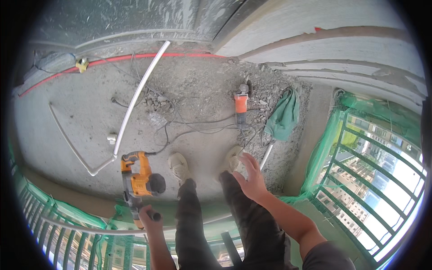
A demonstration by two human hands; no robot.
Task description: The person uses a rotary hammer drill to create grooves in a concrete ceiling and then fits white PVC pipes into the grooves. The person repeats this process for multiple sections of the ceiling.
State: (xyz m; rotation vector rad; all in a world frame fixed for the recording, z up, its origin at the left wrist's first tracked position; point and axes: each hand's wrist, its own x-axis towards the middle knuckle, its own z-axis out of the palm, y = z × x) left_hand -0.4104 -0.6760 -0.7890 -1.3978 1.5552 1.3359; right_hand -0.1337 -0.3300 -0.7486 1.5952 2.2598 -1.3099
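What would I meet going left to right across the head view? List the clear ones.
Small yellow item, yellow power drill, left shoe, orange grinder, green cloth.

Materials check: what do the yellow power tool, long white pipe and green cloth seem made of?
Yellow power tool: probably matte plastic outside, judging by its moulded, coloured shape.
Long white pipe: likely plastic, smooth and evenly white; coated metal possible.
Green cloth: looks like dull fabric, from its soft folds; fibre unclear.
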